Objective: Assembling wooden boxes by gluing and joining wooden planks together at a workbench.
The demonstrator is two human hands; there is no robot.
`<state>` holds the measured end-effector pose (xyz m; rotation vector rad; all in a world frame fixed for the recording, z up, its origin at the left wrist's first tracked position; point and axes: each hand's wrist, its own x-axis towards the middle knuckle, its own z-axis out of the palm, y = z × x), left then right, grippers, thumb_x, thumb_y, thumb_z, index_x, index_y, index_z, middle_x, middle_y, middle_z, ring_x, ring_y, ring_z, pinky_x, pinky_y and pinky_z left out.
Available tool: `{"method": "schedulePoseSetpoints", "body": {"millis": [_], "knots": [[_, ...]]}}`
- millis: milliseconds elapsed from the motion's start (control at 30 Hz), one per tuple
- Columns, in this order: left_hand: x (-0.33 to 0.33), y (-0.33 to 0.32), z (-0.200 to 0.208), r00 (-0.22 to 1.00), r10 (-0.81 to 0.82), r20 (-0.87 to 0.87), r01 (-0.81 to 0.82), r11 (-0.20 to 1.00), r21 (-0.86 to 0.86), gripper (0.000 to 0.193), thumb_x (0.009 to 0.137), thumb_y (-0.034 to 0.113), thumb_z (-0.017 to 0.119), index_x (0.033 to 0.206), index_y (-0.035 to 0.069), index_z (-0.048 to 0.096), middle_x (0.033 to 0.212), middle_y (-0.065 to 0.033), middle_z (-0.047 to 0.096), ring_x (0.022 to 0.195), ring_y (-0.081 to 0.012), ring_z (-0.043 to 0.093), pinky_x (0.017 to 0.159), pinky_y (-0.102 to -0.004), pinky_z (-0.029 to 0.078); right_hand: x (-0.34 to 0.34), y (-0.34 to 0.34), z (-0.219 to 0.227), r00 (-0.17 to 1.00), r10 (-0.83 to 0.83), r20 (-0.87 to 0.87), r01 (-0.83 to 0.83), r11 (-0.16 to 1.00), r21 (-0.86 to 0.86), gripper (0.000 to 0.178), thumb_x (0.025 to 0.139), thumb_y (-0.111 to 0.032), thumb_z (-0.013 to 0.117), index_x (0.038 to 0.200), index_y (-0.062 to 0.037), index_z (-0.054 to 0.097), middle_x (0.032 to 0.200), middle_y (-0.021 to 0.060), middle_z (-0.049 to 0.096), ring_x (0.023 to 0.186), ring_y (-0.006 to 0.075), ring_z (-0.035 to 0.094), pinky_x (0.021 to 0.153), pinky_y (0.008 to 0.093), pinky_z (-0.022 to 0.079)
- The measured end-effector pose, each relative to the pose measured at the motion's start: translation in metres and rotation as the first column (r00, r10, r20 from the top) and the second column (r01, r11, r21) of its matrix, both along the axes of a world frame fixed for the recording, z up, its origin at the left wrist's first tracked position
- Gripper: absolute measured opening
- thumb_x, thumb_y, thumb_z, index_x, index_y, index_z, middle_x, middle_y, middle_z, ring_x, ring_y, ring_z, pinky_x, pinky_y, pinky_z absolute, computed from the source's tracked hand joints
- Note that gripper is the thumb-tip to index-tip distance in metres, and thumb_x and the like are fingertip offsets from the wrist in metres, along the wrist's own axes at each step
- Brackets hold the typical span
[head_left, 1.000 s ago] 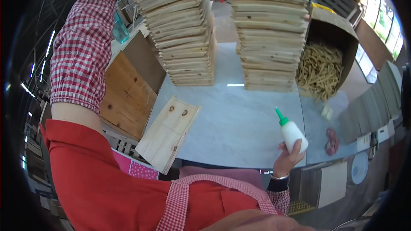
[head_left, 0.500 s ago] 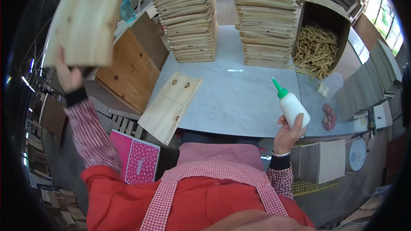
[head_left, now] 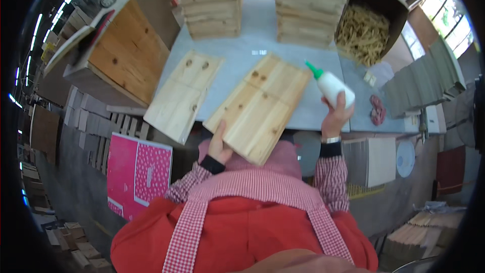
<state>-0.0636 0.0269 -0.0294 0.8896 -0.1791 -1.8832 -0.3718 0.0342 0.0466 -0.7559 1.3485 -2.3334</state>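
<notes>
My left hand (head_left: pixel 219 147) grips the near left edge of a wooden board (head_left: pixel 265 103), its thumb lying on the top face. The board is pale knotty pine with a line across it, held at a slant over the table's front edge. In my right hand (head_left: pixel 337 117) is a white glue bottle (head_left: pixel 334 89) with a green nozzle, its tip pointing up and left toward the board's far right corner. A second pine board (head_left: pixel 183 96) lies to the left, partly over the table edge.
Two tall stacks of boards, a left stack (head_left: pixel 211 5) and a right stack (head_left: pixel 309 10), stand at the back of the pale table (head_left: pixel 257 17). A carton of wood strips (head_left: pixel 365 33) sits back right, near a pink cloth (head_left: pixel 377 110). A wooden box (head_left: pixel 126 45) stands at left.
My left hand has brought its board from the upper left down to the front middle. My right hand still holds the glue bottle, now tilted further left. The head view has shifted.
</notes>
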Motion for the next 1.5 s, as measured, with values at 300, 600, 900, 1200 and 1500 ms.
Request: {"method": "schedulePoseSetpoints", "body": {"millis": [300,600,900,1200,1500], "knots": [[0.011,0.012,0.051,0.931,-0.348,0.111,0.308,0.912,0.272,0.058,0.093,0.032,0.061,0.138,0.005,0.036,0.134,-0.0129,0.045,0.127,-0.0298,0.043,0.104,-0.0545,0.037,-0.033,-0.108,-0.062,0.978,0.150,-0.143,-0.123,0.975,0.183,0.038,0.088,-0.027,0.067,0.105,0.0026,0.050,0.101,0.0115,0.059,0.089,0.0226,0.062,0.071,0.0379,0.057],[0.005,0.022,0.057,0.895,-0.425,0.137,0.400,0.899,0.176,0.059,0.095,0.032,0.056,0.140,0.003,0.031,0.134,-0.0184,0.044,0.126,-0.0311,0.044,0.102,-0.0542,0.041,-0.023,-0.143,-0.050,0.950,0.312,0.026,-0.308,0.917,0.253,0.038,0.084,-0.024,0.072,0.099,0.0038,0.051,0.096,0.0131,0.059,0.082,0.0200,0.062,0.058,0.0306,0.058],[0.016,0.037,0.051,0.898,-0.317,0.304,0.252,0.939,0.234,0.057,0.090,0.020,0.064,0.137,0.002,0.035,0.129,-0.0161,0.050,0.116,-0.0303,0.055,0.095,-0.0481,0.049,0.003,-0.108,-0.045,0.967,0.251,-0.054,-0.232,0.944,0.235,0.036,0.086,-0.024,0.070,0.101,0.0027,0.050,0.094,0.0124,0.060,0.073,0.0212,0.064,0.055,0.0301,0.057],[0.015,0.033,0.042,0.885,-0.278,0.373,0.224,0.958,0.181,0.053,0.088,0.014,0.066,0.133,0.000,0.040,0.126,-0.0151,0.054,0.113,-0.0282,0.058,0.092,-0.0460,0.053,0.009,-0.123,-0.048,0.898,0.180,-0.402,0.016,0.899,0.438,0.058,0.074,-0.034,0.079,0.108,0.0031,0.052,0.087,0.0165,0.066,0.076,0.0246,0.066,0.065,0.0350,0.053],[0.011,0.034,0.048,0.887,-0.298,0.354,0.246,0.952,0.184,0.053,0.089,0.015,0.066,0.132,0.000,0.040,0.126,-0.0150,0.054,0.112,-0.0277,0.058,0.092,-0.0448,0.053,-0.018,-0.111,-0.025,0.658,0.238,-0.715,0.072,0.925,0.374,0.053,0.073,-0.032,0.079,0.108,0.0001,0.055,0.086,0.0180,0.066,0.076,0.0296,0.066,0.069,0.0368,0.053]]}}
